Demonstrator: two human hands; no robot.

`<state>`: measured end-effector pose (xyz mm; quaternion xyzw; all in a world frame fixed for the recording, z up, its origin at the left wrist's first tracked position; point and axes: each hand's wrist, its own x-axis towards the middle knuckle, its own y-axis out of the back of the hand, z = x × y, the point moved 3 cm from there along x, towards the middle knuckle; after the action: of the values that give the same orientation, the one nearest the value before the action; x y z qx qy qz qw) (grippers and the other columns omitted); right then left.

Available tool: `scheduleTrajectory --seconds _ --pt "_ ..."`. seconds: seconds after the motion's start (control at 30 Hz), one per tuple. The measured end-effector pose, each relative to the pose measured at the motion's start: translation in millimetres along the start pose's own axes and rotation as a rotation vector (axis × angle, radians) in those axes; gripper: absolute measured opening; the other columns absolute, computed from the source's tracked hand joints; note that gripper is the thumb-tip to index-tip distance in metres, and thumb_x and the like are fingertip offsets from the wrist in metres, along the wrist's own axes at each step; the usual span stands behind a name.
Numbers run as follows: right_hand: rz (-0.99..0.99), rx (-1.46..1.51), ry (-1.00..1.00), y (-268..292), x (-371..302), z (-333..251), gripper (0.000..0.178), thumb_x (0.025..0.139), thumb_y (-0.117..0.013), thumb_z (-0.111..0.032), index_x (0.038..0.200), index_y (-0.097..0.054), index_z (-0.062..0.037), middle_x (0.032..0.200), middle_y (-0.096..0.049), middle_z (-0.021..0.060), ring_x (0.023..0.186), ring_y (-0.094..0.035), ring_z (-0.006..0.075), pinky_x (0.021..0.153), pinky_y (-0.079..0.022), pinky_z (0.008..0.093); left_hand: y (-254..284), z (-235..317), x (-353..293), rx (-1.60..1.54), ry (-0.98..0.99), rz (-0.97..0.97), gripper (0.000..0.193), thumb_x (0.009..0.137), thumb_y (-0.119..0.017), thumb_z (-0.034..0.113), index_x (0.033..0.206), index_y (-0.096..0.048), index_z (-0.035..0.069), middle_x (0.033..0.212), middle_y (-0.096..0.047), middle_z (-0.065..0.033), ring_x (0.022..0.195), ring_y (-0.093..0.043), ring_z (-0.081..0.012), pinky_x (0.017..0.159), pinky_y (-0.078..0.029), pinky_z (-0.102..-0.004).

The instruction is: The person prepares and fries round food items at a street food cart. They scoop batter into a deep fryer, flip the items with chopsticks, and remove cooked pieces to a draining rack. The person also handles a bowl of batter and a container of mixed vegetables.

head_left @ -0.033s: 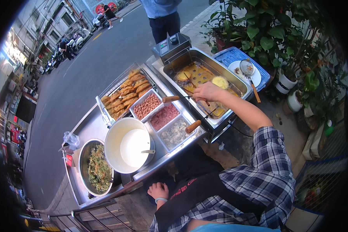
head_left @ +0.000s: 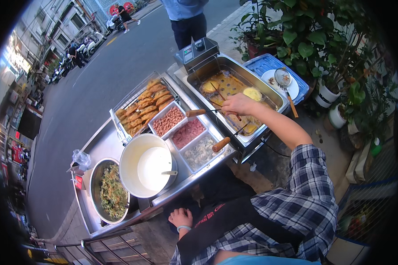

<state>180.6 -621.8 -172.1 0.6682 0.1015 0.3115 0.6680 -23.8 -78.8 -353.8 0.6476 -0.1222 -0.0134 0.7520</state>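
My right hand (head_left: 238, 105) is closed over the fryer (head_left: 278, 95), around thin brown sticks that look like chopsticks (head_left: 218, 92). Their far ends point down toward the oil, near a round golden fritter (head_left: 210, 86). A paler yellow fritter (head_left: 252, 93) floats on the other side of my fingers. Two wooden-handled tools lean on the fryer's near edge, one handle (head_left: 195, 113) left of my hand and another handle (head_left: 221, 144) below it; their working ends are unclear. My left hand (head_left: 180, 218) rests low against the dark apron, fingers loosely spread, nothing seen in it.
Fried pieces (head_left: 141, 110) fill a wire rack. Trays hold peanuts (head_left: 168, 121), pinkish minced meat (head_left: 189, 133) and pale shellfish-like pieces (head_left: 200, 153). A white batter pot (head_left: 124, 170) stands beside a bowl of shredded vegetables (head_left: 111, 192). A strainer (head_left: 283, 78) lies on a plate. A person (head_left: 188, 22) stands beyond.
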Motion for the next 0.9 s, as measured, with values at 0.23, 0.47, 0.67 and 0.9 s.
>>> scheduleTrajectory --seconds 0.23,0.47,0.67,0.9 --pt "-0.023 -0.012 0.050 -9 -3 16 0.023 0.095 -0.065 -0.036 0.103 -0.067 -0.0153 0.094 -0.066 0.0029 0.091 -0.066 0.0262 0.070 -0.055 0.0400 1 2 1 -0.013 0.004 0.029 0.019 0.083 -0.071 0.035 0.085 -0.071 0.016 0.094 -0.066 -0.0079 0.099 -0.060 -0.0321 0.094 -0.039 -0.0501" --pt "-0.085 -0.044 0.034 -23 -9 23 0.027 0.096 -0.065 -0.038 0.110 -0.066 -0.0141 0.091 -0.062 0.0063 0.088 -0.066 0.0292 0.068 -0.055 0.0409 6 6 0 -0.007 -0.001 0.032 0.020 0.083 -0.071 0.035 0.087 -0.071 0.015 0.094 -0.066 -0.0082 0.099 -0.060 -0.0323 0.094 -0.039 -0.0500" --pt "-0.069 -0.017 -0.009 -14 0 22 0.022 0.098 -0.063 -0.036 0.108 -0.065 -0.0158 0.090 -0.059 0.0082 0.082 -0.066 0.0293 0.066 -0.054 0.0424 8 7 -2 -0.011 0.010 0.011 0.021 0.083 -0.071 0.035 0.087 -0.071 0.015 0.095 -0.066 -0.0085 0.100 -0.059 -0.0326 0.094 -0.039 -0.0501" --pt "0.375 0.290 -0.241 -26 0 29 0.018 0.099 -0.068 -0.018 0.116 -0.071 -0.0112 0.096 -0.070 0.0089 0.081 -0.071 0.0219 0.070 -0.056 0.0351 0 1 -2 -0.003 0.011 0.019 0.021 0.083 -0.072 0.036 0.088 -0.073 0.016 0.096 -0.067 -0.0080 0.100 -0.060 -0.0324 0.095 -0.039 -0.0504"
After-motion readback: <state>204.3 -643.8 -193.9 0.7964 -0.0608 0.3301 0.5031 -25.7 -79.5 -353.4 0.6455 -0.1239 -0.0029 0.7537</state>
